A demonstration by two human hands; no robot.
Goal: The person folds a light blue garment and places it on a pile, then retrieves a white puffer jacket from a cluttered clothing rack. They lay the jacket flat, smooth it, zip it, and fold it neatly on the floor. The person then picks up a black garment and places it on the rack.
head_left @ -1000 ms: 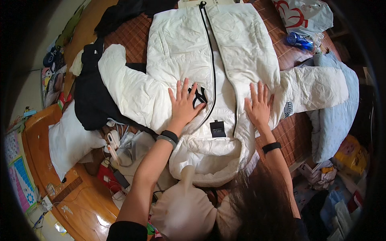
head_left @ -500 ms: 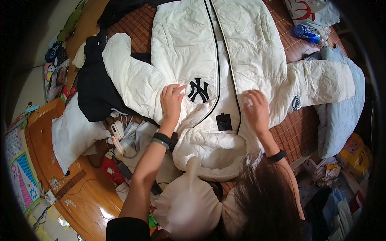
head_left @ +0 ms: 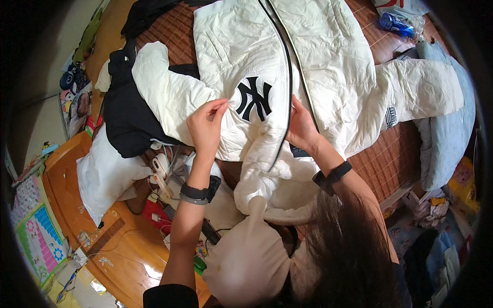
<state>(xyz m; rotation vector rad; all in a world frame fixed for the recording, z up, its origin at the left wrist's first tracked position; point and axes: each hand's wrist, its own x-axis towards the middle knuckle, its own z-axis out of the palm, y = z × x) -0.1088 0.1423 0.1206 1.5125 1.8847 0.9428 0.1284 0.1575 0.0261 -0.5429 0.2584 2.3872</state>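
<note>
A white padded jacket point(head_left: 221, 46) lies front up, its zip undone and its hood point(head_left: 280, 197) toward me. My left hand point(head_left: 207, 123) pinches a bit of its cloth between thumb and fingertips, left of the black chest emblem point(head_left: 253, 98). My right hand point(head_left: 302, 123) grips the black-trimmed zip edge point(head_left: 289, 66) of the left-hand front panel, fingers partly hidden by it. Beneath that hand a black label point(head_left: 299, 152) shows in part. The jacket's sleeves spread out to both sides.
Brown matting point(head_left: 385, 174) lies beneath the jacket. A black garment point(head_left: 123, 113) and a stuffed white bag point(head_left: 110, 174) are at left, above shiny wooden furniture point(head_left: 133, 256). At right are a light blue padded cloth point(head_left: 444, 138) and a blue bottle point(head_left: 398, 24).
My right hand has moved left from the right-hand panel and taken hold of the other zip edge. My left fingers have closed into a pinch. The chest panel is lifted and pulled tauter.
</note>
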